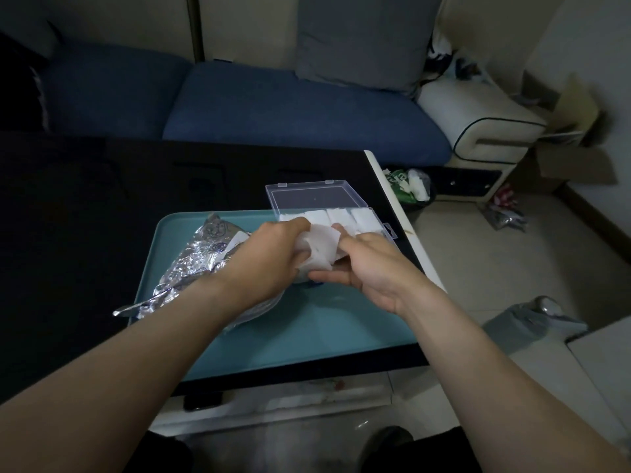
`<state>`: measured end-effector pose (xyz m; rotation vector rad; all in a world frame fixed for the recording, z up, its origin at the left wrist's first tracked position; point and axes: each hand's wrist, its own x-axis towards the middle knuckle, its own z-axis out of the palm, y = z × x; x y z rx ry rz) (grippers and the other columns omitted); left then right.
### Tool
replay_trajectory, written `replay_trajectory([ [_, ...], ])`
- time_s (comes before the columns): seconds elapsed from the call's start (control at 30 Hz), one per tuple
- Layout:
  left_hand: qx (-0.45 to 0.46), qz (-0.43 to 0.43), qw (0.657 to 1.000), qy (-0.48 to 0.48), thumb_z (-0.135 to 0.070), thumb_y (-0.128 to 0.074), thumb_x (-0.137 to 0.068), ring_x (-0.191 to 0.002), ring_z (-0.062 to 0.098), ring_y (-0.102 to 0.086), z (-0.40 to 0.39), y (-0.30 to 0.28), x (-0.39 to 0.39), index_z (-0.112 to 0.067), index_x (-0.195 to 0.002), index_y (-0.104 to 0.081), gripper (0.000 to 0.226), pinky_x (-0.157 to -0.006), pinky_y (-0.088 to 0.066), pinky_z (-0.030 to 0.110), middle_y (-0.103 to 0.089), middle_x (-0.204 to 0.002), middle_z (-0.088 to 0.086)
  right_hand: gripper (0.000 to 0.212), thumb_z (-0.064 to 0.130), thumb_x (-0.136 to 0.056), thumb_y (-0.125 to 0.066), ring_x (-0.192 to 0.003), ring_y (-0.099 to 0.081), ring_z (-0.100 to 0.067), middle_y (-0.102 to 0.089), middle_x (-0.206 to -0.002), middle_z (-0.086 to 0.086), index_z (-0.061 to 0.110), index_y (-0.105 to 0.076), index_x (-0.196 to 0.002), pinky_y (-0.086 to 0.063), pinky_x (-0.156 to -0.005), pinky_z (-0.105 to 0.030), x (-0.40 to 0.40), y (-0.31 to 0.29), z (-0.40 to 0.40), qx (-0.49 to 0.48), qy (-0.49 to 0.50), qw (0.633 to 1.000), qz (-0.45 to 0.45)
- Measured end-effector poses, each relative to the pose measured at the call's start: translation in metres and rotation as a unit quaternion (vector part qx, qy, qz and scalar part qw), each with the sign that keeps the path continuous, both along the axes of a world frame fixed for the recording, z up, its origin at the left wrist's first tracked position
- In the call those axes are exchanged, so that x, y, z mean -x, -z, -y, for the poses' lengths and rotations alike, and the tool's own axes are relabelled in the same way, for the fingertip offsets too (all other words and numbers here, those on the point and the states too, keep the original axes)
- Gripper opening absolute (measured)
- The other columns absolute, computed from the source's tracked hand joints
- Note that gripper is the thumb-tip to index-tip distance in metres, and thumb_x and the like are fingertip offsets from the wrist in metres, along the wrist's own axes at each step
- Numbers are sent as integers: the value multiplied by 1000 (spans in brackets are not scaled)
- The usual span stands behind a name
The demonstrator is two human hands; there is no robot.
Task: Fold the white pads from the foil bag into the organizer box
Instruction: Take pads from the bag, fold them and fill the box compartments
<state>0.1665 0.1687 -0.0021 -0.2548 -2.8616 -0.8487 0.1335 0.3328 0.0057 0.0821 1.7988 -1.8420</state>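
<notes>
A thin white pad [322, 245] is held up between both hands over the teal tray [317, 332]. My left hand [273, 259] grips its left side with curled fingers. My right hand [367, 266] pinches its right edge, thumb stretched below. Just behind the hands lies the clear organizer box [372, 218], lid [314, 196] open flat; its far compartments hold folded white pads [338, 215]. The crumpled foil bag [194, 261] lies on the tray's left side, partly under my left forearm.
The tray sits on a dark table [102, 206] whose white right edge [403, 220] runs diagonally. A blue sofa [273, 104] stands behind. On the floor to the right are a small waste bin [411, 186], a cardboard box [573, 155] and a grey bag [532, 319].
</notes>
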Motion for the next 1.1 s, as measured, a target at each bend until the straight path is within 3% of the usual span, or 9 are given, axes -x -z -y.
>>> replay_trajectory([
  [0.1,-60,22,997,-48,-13,-61,-89,-82,19,-56,-1,3,2,-15,-109,-65,21,-66,-36,25,-60,-90,0,24,7,-102,-54,-83,-76,-33,-73,-102,-24,-13,-64,-110,-63,-73,-29,2,7,1,-16,44,999,-29],
  [0.3,-156,94,978,-101,-31,-77,-82,-73,14,-64,3,4,6,-19,-99,-71,22,-65,-48,25,-71,-84,0,10,2,-95,-64,-74,-76,-28,-76,-91,-13,-6,-71,-97,-62,-66,-26,11,10,-8,-41,66,995,-59],
  [0.47,-270,154,941,-134,-27,-81,-81,-44,-1,-53,0,5,6,-14,-98,-73,24,-44,-39,13,-67,-70,-3,10,4,-92,-68,-62,-73,-18,-74,-71,-6,-6,-70,-93,-59,-57,-21,14,7,-12,2,88,995,-47],
  [0.63,-358,201,901,-138,-16,-75,-86,-38,6,-54,-9,-8,-2,0,-103,-71,24,-37,-35,12,-67,-58,5,21,15,-89,-75,-75,-74,-23,-75,-78,-10,-5,-68,-94,-62,-70,-28,17,7,-12,28,96,995,-17],
  [0.7,-411,204,875,-154,-10,-71,-88,-33,8,-50,-17,-13,-6,8,-103,-68,23,-34,-33,13,-62,-48,0,39,29,-81,-80,-79,-73,-21,-72,-81,-7,-1,-62,-98,-62,-77,-31,16,5,-12,71,79,994,-7],
  [0.8,-459,196,847,-183,-4,-65,-91,-23,4,-38,-28,-20,-11,10,-101,-65,17,-28,-28,13,-52,-35,-5,73,31,-62,-89,-90,-74,-22,-71,-111,-15,-7,-59,-117,-61,-78,-28,12,3,-12,115,40,993,-1],
  [0.83,-465,194,842,-190,-4,-65,-92,-22,4,-36,-30,-21,-12,9,-102,-64,16,-27,-26,13,-50,-34,-6,73,24,-61,-91,-91,-75,-24,-71,-114,-19,-9,-60,-119,-61,-79,-28,10,4,-11,104,37,994,-12],
  [0.93,-467,194,837,-207,-2,-65,-91,-22,4,-35,-31,-19,-12,9,-103,-65,17,-27,-26,13,-52,-36,-4,44,-1,-71,-85,-85,-75,-25,-74,-101,-22,-10,-66,-109,-61,-76,-29,7,9,-8,55,72,994,-63],
  [1.1,-464,182,839,-219,0,-66,-89,-26,7,-41,-29,-15,-8,7,-102,-65,15,-29,-29,14,-54,-37,-3,37,-3,-73,-83,-76,-75,-21,-73,-102,-19,-9,-67,-106,-59,-66,-24,17,16,-15,34,123,987,-95],
])
